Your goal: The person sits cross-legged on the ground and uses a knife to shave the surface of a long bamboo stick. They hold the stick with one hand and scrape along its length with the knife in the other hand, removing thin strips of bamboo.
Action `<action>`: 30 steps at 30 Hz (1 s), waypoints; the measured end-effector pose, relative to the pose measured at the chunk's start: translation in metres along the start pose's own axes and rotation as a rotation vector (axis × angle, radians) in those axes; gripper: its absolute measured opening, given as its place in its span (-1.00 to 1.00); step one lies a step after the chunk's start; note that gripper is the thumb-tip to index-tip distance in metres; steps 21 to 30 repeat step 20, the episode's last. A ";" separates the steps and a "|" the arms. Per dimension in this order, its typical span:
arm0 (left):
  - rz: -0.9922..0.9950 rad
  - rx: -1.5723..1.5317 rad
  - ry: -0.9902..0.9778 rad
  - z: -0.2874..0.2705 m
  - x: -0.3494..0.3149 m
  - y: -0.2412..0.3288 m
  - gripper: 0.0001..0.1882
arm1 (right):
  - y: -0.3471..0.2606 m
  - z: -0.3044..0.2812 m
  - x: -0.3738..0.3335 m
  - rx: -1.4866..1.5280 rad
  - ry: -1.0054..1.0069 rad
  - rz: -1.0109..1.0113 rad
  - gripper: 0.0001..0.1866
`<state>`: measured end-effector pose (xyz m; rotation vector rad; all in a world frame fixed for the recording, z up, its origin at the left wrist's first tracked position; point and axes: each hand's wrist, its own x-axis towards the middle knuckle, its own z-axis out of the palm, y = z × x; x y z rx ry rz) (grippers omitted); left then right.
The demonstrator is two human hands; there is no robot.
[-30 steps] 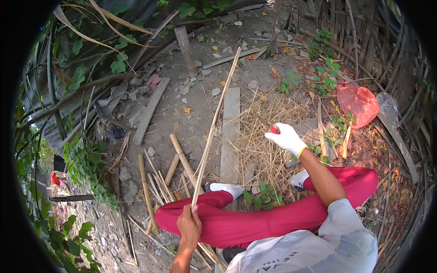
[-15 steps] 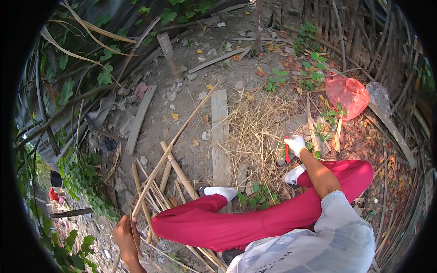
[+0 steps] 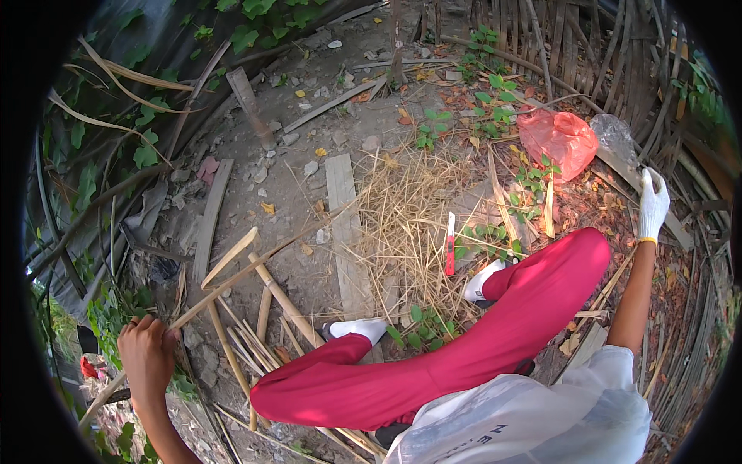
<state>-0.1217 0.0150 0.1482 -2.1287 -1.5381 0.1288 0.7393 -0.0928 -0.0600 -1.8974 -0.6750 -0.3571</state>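
Observation:
My bare left hand is at the lower left, fingers wrapped round a long, thin bamboo strip. The strip slants up to the right, across other bamboo pieces, and its other end sticks out below the hand. My right hand, in a white glove, is stretched far out to the right, its fingers reaching past the edge of a weathered board. Nothing shows in it. A red-handled utility knife, blade out, lies beside the pile of straw-like shavings, in front of my right foot.
Several bamboo poles lie by my left leg. A flat plank runs between them and the shavings. A red plastic bag and a clear one sit at the right, near a stick fence. Vines cover the left side.
My right hand has let go of the utility knife and swung out to the right. My left hand has moved up and left with the bamboo strip, which now lies at a lower slant.

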 end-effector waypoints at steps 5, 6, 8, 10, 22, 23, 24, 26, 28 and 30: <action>0.135 0.060 -0.001 0.000 0.042 0.003 -0.74 | 0.173 -0.040 -0.224 -0.546 -0.553 0.407 -0.46; 0.161 0.070 -0.024 -0.002 0.051 0.002 -0.74 | 0.184 -0.045 -0.281 -0.626 -0.715 0.443 -0.45; 0.177 0.072 -0.024 -0.004 0.064 0.001 -0.75 | 0.128 -0.043 -0.363 -0.781 -0.999 0.525 -0.40; 0.188 0.107 0.049 -0.015 0.080 -0.002 -0.77 | 0.125 -0.046 -0.421 -0.837 -1.050 0.576 -0.34; 0.179 0.269 0.316 -0.075 0.108 0.021 -0.86 | 0.115 -0.032 -0.431 -0.824 -1.082 0.874 -0.02; 0.179 0.269 0.316 -0.075 0.108 0.021 -0.86 | 0.115 -0.032 -0.431 -0.824 -1.082 0.874 -0.02; 0.179 0.269 0.316 -0.075 0.108 0.021 -0.86 | 0.115 -0.032 -0.431 -0.824 -1.082 0.874 -0.02; 0.179 0.269 0.316 -0.075 0.108 0.021 -0.86 | 0.115 -0.032 -0.431 -0.824 -1.082 0.874 -0.02; 0.179 0.269 0.316 -0.075 0.108 0.021 -0.86 | 0.115 -0.032 -0.431 -0.824 -1.082 0.874 -0.02; 0.179 0.269 0.316 -0.075 0.108 0.021 -0.86 | 0.115 -0.032 -0.431 -0.824 -1.082 0.874 -0.02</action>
